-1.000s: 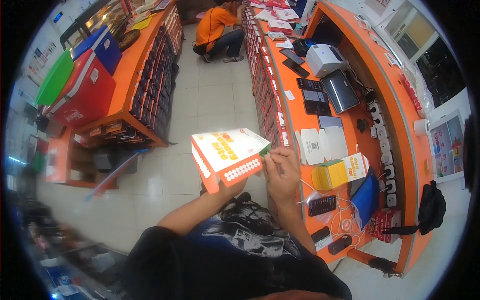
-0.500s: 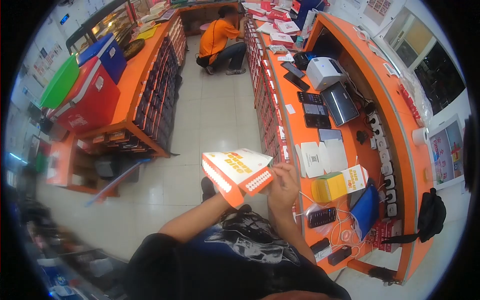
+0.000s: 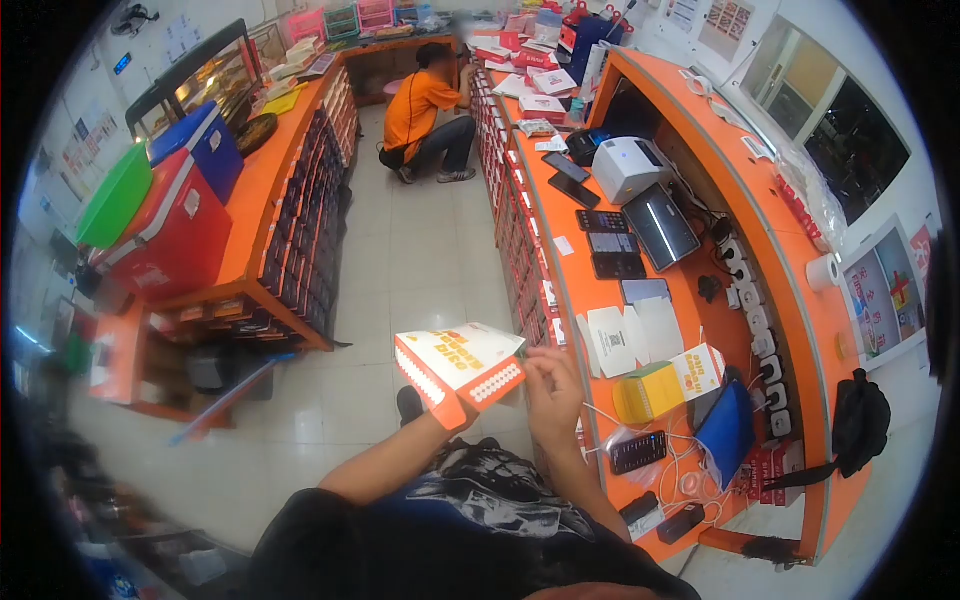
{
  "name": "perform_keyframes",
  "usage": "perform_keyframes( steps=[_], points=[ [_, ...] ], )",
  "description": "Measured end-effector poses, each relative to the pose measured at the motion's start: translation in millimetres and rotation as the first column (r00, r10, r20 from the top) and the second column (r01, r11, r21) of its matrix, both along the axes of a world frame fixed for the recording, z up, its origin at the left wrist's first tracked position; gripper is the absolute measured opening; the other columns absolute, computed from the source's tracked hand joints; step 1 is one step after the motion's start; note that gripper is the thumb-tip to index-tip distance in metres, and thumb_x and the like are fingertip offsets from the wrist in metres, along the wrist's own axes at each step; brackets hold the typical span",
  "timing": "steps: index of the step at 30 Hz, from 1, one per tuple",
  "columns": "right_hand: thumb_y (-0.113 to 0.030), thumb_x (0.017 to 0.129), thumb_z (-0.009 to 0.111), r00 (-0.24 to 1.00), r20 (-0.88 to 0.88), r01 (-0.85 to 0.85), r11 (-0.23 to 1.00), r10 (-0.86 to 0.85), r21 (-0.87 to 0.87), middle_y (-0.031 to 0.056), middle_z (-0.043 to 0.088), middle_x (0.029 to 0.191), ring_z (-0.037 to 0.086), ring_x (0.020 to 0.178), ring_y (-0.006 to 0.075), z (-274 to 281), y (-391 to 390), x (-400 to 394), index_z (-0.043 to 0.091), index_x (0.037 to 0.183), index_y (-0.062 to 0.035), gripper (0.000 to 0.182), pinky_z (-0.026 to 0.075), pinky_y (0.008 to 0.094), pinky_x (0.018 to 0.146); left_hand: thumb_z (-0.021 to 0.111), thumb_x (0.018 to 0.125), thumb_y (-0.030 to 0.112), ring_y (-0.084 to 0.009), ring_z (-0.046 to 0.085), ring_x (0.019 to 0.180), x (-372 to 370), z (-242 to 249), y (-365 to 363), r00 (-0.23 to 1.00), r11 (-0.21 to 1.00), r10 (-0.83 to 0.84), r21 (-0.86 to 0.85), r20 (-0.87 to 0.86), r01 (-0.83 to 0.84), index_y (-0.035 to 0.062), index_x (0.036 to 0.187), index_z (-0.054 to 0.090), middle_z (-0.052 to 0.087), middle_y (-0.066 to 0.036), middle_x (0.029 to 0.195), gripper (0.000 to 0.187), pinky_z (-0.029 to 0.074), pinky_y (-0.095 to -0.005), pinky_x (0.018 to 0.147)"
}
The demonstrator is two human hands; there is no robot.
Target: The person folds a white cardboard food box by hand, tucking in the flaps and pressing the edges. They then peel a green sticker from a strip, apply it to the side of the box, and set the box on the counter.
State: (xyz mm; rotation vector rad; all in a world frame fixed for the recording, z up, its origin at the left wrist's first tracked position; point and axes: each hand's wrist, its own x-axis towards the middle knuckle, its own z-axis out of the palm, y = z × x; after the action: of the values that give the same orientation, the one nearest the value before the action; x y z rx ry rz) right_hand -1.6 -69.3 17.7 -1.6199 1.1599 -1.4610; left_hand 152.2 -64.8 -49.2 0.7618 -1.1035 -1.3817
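Observation:
In front of my body is a small cardboard food box (image 3: 462,362), white on top with yellow lettering and orange scalloped sides. An orange flap hangs off its near corner. My left hand (image 3: 428,430) holds the box from below; its fingers are hidden behind the card. At the box's right edge, my right hand (image 3: 553,392) has its fingers curled and pinched together against the card there. On the right counter, nearest that hand, lie a yellow-and-white food carton (image 3: 668,388) and an unfolded white carton (image 3: 612,340).
The orange counter (image 3: 560,290) on my right carries several phones (image 3: 615,243), a tablet (image 3: 660,228), a white printer (image 3: 632,165), cables and a blue pouch (image 3: 727,425). A person (image 3: 418,110) in orange crouches down the aisle. A red cooler (image 3: 175,235) stands left.
The view has tipped up slightly, so the surroundings sit lower. The box and both hands appear slightly lower and further left. My hands keep their hold on the box.

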Motion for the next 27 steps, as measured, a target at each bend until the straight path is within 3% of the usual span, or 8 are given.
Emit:
perform_keyframes(
  steps=[5,7,8,11,13,19,21,27],
  points=[
    [0.0,0.094,0.065,0.999,0.048,-0.021,1.0,0.021,0.004,0.013,0.062,0.116,0.061,0.099,0.0161,-8,-3,4,0.068,0.098,0.0037,0.006,0.049,0.0277,0.085,0.062,0.102,0.021,-0.0168,0.05,0.125,8,-9,-3,0.998,0.999,-0.011,0.047,-0.061,0.013,0.0086,0.141,0.046,0.051,-0.005,0.135,0.043,0.044,-0.0339,0.106],
    [-0.001,0.094,0.065,0.999,0.029,-0.025,1.0,0.025,-0.005,0.0127,0.061,0.118,0.06,0.1,0.0158,-12,-4,5,0.068,0.099,0.0033,0.007,0.049,0.0272,0.085,0.06,0.103,0.021,-0.0172,0.051,0.128,17,-9,-8,0.922,0.99,0.09,-0.133,0.378,-0.042,0.0101,0.144,0.04,0.05,-0.005,0.138,0.048,0.045,-0.0342,0.108],
    [-0.001,0.094,0.065,0.999,0.029,-0.025,1.0,0.025,-0.007,0.0127,0.061,0.118,0.06,0.1,0.0158,-15,-6,5,0.068,0.099,0.0033,0.007,0.049,0.0272,0.085,0.059,0.103,0.019,-0.017,0.053,0.126,12,-9,-7,0.99,0.988,0.118,-0.104,0.077,-0.11,0.0104,0.145,0.039,0.051,-0.006,0.136,0.047,0.049,-0.0346,0.104],
    [-0.001,0.094,0.066,1.0,0.005,0.005,1.0,-0.004,-0.011,0.0139,0.059,0.121,0.06,0.103,0.0166,-24,-7,6,0.067,0.1,0.0033,0.007,0.049,0.0284,0.087,0.065,0.099,0.012,-0.0236,0.055,0.123,5,-4,-6,0.966,0.974,0.221,0.07,-0.132,-0.213,0.0033,0.137,0.051,0.055,-0.011,0.134,0.042,0.045,-0.0389,0.105],
    [-0.001,0.094,0.067,0.999,0.032,-0.008,0.999,0.009,-0.043,0.0148,0.058,0.124,0.06,0.108,0.0186,-29,-7,7,0.065,0.101,0.0033,0.009,0.05,0.0302,0.088,0.068,0.097,0.011,-0.0225,0.058,0.12,-1,-9,-4,0.961,0.956,0.275,-0.107,-0.004,-0.274,0.0028,0.138,0.051,0.06,-0.01,0.129,0.045,0.048,-0.0384,0.101],
    [-0.008,0.088,0.073,0.992,-0.124,-0.002,0.999,0.006,0.034,0.018,0.059,0.129,0.06,0.115,0.0326,-38,-9,0,0.064,0.1,-0.002,0.016,0.047,0.0402,0.099,0.067,0.099,0.019,-0.0146,0.059,0.11,-2,15,2,0.994,0.984,0.052,0.165,0.092,-0.066,0.0056,0.131,0.055,0.062,-0.006,0.117,0.036,0.053,-0.0313,0.089],
    [-0.003,0.085,0.073,0.98,-0.195,-0.035,0.997,0.047,0.063,0.0189,0.056,0.132,0.06,0.115,0.0285,-35,-7,-4,0.062,0.103,-0.0008,0.021,0.049,0.0391,0.098,0.07,0.098,0.018,-0.016,0.061,0.105,0,15,3,0.977,0.975,0.087,0.186,0.194,-0.124,0.0044,0.12,0.062,0.065,-0.006,0.113,0.028,0.053,-0.0337,0.085],
    [-0.004,0.08,0.076,0.933,-0.347,-0.15,0.981,0.1,-0.121,0.0171,0.056,0.135,0.059,0.115,0.0311,21,5,9,0.064,0.122,-0.0049,0.043,0.048,0.0411,0.097,0.07,0.089,0.009,-0.0265,0.068,0.097,1,-29,-6,0.749,0.958,0.283,-0.218,0.599,-0.187,0.0019,0.114,0.063,0.068,-0.011,0.104,0.027,0.054,-0.0384,0.082]
  ],
)
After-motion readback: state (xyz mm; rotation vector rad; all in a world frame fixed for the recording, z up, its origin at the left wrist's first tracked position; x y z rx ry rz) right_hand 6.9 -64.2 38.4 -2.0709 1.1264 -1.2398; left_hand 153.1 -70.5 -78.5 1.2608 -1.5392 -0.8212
